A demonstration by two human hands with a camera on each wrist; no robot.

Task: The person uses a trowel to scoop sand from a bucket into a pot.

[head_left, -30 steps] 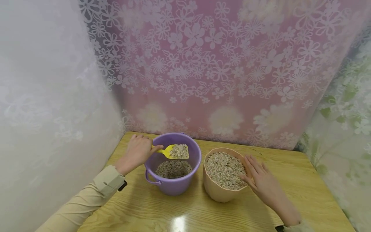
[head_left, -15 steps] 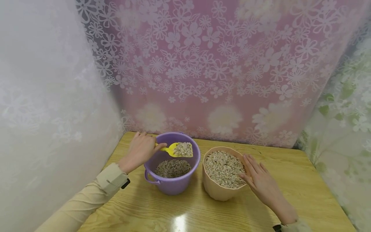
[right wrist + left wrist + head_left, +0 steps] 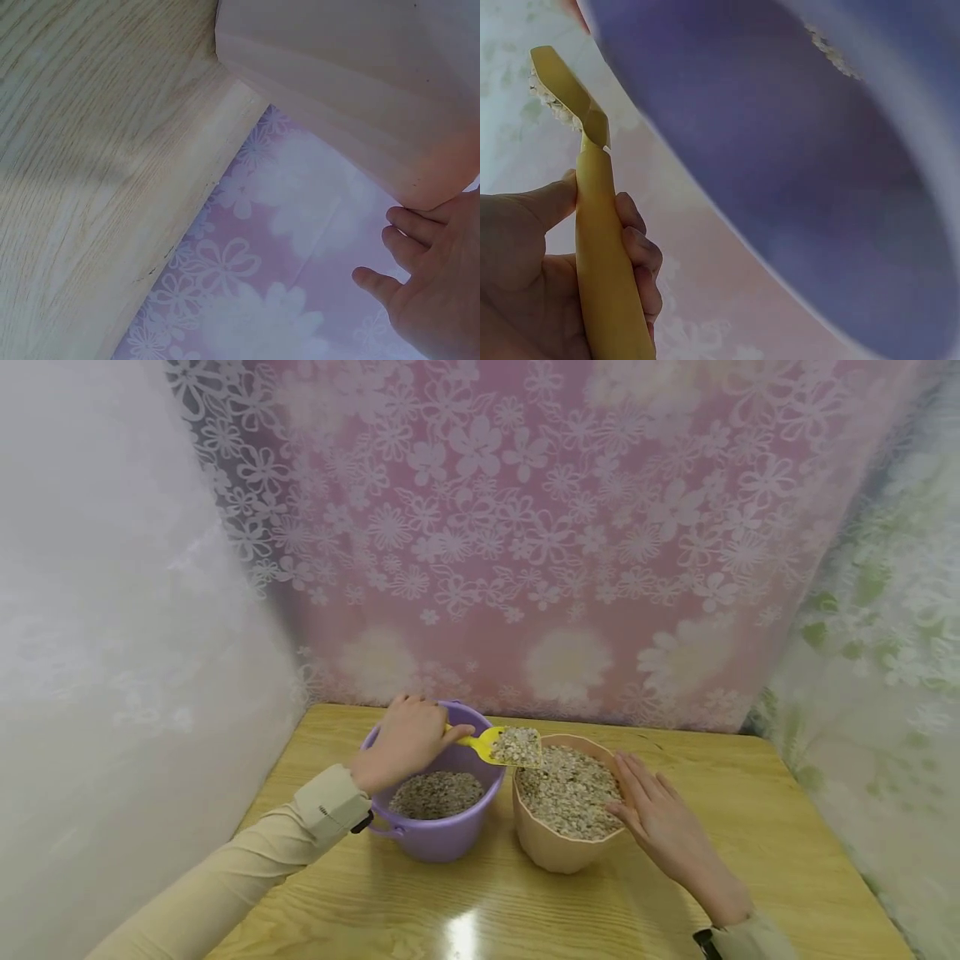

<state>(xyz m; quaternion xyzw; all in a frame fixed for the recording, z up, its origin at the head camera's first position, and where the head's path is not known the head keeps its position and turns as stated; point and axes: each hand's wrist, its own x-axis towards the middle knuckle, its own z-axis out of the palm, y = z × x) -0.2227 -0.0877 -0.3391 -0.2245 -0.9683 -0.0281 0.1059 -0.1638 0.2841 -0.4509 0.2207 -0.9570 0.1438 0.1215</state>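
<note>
A yellow scoop (image 3: pixel 489 746) heaped with pale, speckled gravel-like grains (image 3: pixel 517 745) is in my left hand (image 3: pixel 408 739). In the left wrist view the fingers and thumb wrap round the scoop's handle (image 3: pixel 607 255). Its blade hangs above the left rim of a peach faceted pot (image 3: pixel 555 852), which is nearly full of the same grains. My right hand (image 3: pixel 663 822) rests with straight fingers against the pot's right rim. Below my left hand stands a purple bucket (image 3: pixel 442 843), with more grains (image 3: pixel 437 795) low inside it.
Bucket and pot stand side by side on a wooden table (image 3: pixel 360 910). A pink flowered curtain (image 3: pixel 465 552) hangs behind the table's back edge. Pale sheets close off the left and right sides.
My left hand has carried the loaded scoop rightward from over the purple bucket to the peach pot's left rim. My right hand keeps its place on the pot.
</note>
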